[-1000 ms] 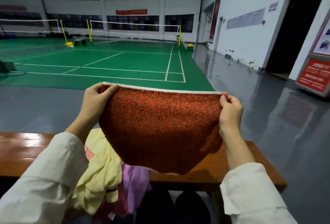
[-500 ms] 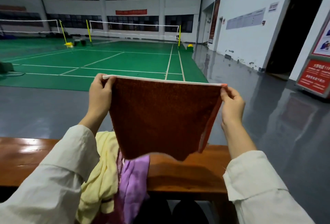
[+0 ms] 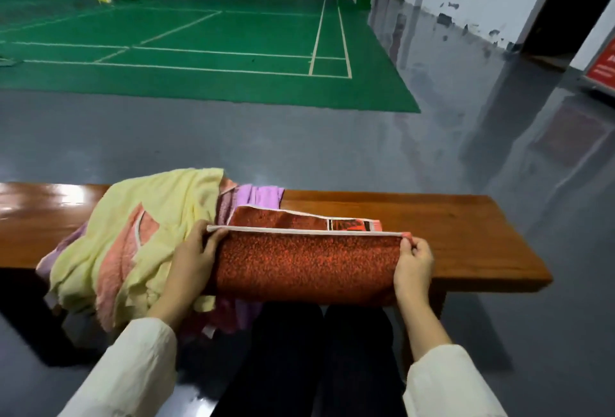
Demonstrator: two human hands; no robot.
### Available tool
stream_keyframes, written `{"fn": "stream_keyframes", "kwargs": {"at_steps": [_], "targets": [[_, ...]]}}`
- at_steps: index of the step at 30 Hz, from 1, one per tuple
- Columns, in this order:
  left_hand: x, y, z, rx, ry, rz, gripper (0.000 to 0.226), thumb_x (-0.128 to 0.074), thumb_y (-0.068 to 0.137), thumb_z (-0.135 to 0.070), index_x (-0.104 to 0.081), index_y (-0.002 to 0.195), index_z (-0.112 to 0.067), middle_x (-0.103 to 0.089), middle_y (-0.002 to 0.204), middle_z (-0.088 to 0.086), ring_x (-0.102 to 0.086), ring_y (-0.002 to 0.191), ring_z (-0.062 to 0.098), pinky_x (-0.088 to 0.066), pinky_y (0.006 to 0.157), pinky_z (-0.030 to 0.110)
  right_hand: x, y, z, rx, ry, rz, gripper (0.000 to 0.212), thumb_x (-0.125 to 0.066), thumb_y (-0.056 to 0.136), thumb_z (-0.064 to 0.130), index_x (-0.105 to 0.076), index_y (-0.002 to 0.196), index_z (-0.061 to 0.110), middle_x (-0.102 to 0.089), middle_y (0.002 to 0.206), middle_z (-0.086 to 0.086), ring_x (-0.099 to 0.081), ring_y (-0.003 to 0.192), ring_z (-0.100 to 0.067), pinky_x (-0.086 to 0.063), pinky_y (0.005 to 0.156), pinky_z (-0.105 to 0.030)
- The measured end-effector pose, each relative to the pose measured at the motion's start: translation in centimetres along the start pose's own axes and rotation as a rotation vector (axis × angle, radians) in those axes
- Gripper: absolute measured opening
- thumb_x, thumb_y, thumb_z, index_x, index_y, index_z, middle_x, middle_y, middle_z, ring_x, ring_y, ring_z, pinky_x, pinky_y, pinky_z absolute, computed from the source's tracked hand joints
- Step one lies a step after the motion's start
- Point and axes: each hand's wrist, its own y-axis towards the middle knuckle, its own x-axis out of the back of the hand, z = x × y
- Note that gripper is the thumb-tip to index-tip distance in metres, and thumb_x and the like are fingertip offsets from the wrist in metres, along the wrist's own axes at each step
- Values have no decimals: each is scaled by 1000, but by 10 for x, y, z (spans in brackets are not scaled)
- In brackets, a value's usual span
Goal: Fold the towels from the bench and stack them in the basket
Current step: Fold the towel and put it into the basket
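Note:
A rust-red towel (image 3: pixel 309 263) with a white hem lies across the wooden bench (image 3: pixel 466 233), its near part draped over the front edge and its far part flat on the seat. My left hand (image 3: pixel 196 257) pinches the hem's left corner. At the right corner, my right hand (image 3: pixel 414 262) pinches the hem between thumb and fingers. Left of the red towel sits a heap of unfolded towels: a pale yellow one (image 3: pixel 143 227) on top, a pink one (image 3: pixel 116 267) and a purple one (image 3: pixel 256 197) under it. No basket is in view.
The bench runs left to right, with bare wood at its right end and far left. My dark-trousered legs (image 3: pixel 319 360) stand close against its front. Beyond lies grey glossy floor, then a green badminton court (image 3: pixel 199 44). A white wall and a red sign (image 3: pixel 602 64) are at right.
Both hands have come down from chest height with the red towel, which hung in the air before and now lies over the bench. My view has tilted downward.

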Motion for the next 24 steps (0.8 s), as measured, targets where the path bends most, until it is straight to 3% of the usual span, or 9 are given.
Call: {"fn": "stream_keyframes", "kwargs": {"at_steps": [5,8,12,15,17,19,21,24], "targets": [[-15,4,20,65,24,36,13,-54,96,-14,-57,95,-2,-62,87,10,-55,82,21,-31,68,24,-6,0,-20,-44,-56,22,19,-49,97,10,-61,100,-3,-59,93,-13,-55,90,-27,-33,69,-22],[-17,18,20,85,2,127,12,-48,98,-16,-55,92,-9,-58,83,2,-51,81,15,-29,66,24,-14,1,-14,-47,-137,59,19,-47,98,10,-61,108,3,-58,104,-9,-54,99,-26,-33,76,-21],[-17,38,15,62,-117,252,16,-58,92,-9,-61,85,-23,-59,78,-5,-50,66,-3,-38,65,13,-39,-6,-1,200,-370,99,28,-51,92,1,-59,118,6,-50,125,-11,-47,118,-25,-29,96,-19],[-23,45,12,115,-208,210,17,-68,85,-6,-59,82,-21,-58,72,-4,-50,58,-6,-38,58,9,-82,-29,13,382,-254,364,31,-56,90,1,-60,120,6,-58,122,-7,-51,117,-20,-31,97,-12],[-28,47,10,142,-251,205,14,-69,83,-5,-58,82,-15,-57,69,-3,-49,56,-7,-36,56,8,-118,-52,22,367,-153,648,33,-60,91,8,-59,124,10,-59,124,-2,-53,117,-12,-36,99,-13],[-32,49,13,123,-244,235,13,-68,84,-7,-59,82,-15,-60,72,-3,-51,61,-6,-38,61,11,-152,-70,26,315,-91,848,39,-60,92,15,-55,130,11,-58,129,-2,-52,120,-10,-41,102,-23],[-33,53,20,112,-207,257,9,-66,87,-11,-60,84,-17,-63,78,-2,-54,70,1,-41,68,17,-179,-77,26,267,-76,902,39,-62,91,18,-56,129,9,-61,126,-7,-56,117,-15,-43,102,-28],[-30,61,30,105,-51,218,3,-62,90,-18,-63,87,-19,-65,80,-8,-56,76,4,-39,68,17,-200,-71,15,305,-139,882,17,-62,91,14,-69,103,5,-70,101,-7,-61,96,-17,-42,85,-21]]}}
